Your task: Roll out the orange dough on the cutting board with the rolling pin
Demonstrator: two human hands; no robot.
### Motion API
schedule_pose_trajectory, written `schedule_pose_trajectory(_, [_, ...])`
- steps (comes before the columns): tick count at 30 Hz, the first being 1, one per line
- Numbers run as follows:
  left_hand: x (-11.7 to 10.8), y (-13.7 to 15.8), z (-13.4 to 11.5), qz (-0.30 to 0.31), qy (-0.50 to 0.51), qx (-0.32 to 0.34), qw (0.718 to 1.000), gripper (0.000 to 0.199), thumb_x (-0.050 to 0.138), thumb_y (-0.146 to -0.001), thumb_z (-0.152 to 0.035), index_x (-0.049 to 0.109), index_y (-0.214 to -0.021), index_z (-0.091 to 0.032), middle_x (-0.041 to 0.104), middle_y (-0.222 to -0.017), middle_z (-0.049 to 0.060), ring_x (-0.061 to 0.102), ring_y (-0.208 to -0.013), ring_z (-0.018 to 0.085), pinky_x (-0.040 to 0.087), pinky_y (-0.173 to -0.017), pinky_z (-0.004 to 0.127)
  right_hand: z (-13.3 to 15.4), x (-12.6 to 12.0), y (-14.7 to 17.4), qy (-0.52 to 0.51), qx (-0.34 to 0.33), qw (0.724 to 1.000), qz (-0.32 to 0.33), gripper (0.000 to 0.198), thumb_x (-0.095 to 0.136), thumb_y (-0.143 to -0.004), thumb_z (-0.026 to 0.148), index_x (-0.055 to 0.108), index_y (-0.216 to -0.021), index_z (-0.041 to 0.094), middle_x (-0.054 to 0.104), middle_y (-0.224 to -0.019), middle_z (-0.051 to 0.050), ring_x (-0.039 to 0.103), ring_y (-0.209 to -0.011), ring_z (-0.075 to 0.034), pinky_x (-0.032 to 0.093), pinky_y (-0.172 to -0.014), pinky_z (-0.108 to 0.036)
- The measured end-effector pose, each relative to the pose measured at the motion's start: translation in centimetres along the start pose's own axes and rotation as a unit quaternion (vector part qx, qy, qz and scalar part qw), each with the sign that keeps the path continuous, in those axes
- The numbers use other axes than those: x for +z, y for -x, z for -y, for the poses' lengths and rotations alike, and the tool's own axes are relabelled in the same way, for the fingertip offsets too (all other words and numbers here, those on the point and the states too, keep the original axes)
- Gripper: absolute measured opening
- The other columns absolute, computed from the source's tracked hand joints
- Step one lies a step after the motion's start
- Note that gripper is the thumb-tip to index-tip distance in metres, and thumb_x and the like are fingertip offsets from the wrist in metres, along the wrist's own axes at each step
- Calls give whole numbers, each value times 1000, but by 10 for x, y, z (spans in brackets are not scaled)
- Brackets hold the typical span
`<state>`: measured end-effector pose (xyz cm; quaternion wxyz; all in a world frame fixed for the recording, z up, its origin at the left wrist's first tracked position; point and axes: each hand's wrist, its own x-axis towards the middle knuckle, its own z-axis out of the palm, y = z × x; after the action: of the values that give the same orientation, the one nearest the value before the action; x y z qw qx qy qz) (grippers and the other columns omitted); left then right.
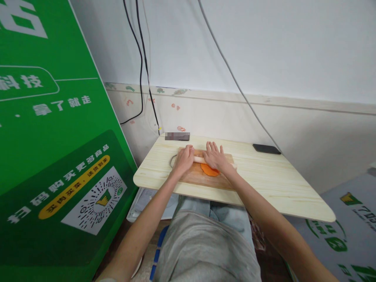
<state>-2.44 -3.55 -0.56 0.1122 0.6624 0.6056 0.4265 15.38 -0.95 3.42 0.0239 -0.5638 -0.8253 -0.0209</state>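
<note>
A pale wooden rolling pin [199,159] lies crosswise over a wooden cutting board [194,178]. My left hand [185,158] is closed around the pin's left part. Over its right part rests my right hand [215,157], palm down, fingers stretched out and apart. The pin's right end pokes out past my right wrist. Just below the pin, a flattened orange piece of dough [209,170] lies on the board, its upper edge hidden by the pin and my right hand. A loop handle [171,161] sticks out at the board's left side.
The board lies on a pale wood-grain table [264,184] against a wall. A dark phone [266,149] lies at the back right, a partly blurred dark flat object [177,136] at the back left. Cables [232,74] hang behind. A green panel [58,156] stands on the left.
</note>
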Motion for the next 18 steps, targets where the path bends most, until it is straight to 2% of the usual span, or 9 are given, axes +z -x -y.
schedule_pose_trajectory(4, [0,0,0,3,1,-7,1000,35,33,-112,-35,62,-127,-20,75,-126,12,68,-122,24,49,-109,39,11,12,34,33,-6,996,-83,71,16,-107,35,18,-169,0,27,-173,-23,17,-164,-35,7,-130,-63])
schedule_pose_trajectory(8, [1,0,0,3,-13,-3,1000,36,34,-112,-36,62,-127,-20,75,-124,13,68,-121,25,49,-108,40,13,17,37,43,6,993,-106,70,18,-107,34,17,-169,2,28,-173,-23,15,-165,-36,5,-130,-65])
schedule_pose_trajectory(10, [1,0,0,5,-19,0,1000,36,34,-112,-36,62,-127,-20,75,-125,13,68,-121,25,48,-109,39,10,14,25,35,14,996,-84,70,19,-107,34,17,-169,3,28,-173,-23,16,-164,-36,7,-129,-66])
schedule_pose_trajectory(16, [-1,0,-1,11,-32,12,999,33,36,-111,-33,63,-126,-21,75,-126,11,67,-123,24,47,-112,38,-7,0,-26,-54,47,996,46,73,13,-109,46,12,-172,10,18,-177,-17,11,-165,-36,9,-128,-69])
schedule_pose_trajectory(18, [-1,0,-1,12,-30,14,999,33,37,-111,-33,63,-126,-20,75,-126,12,68,-123,24,47,-112,39,-10,-1,-35,-74,56,994,54,74,12,-109,48,10,-172,10,16,-178,-17,9,-165,-35,9,-128,-69])
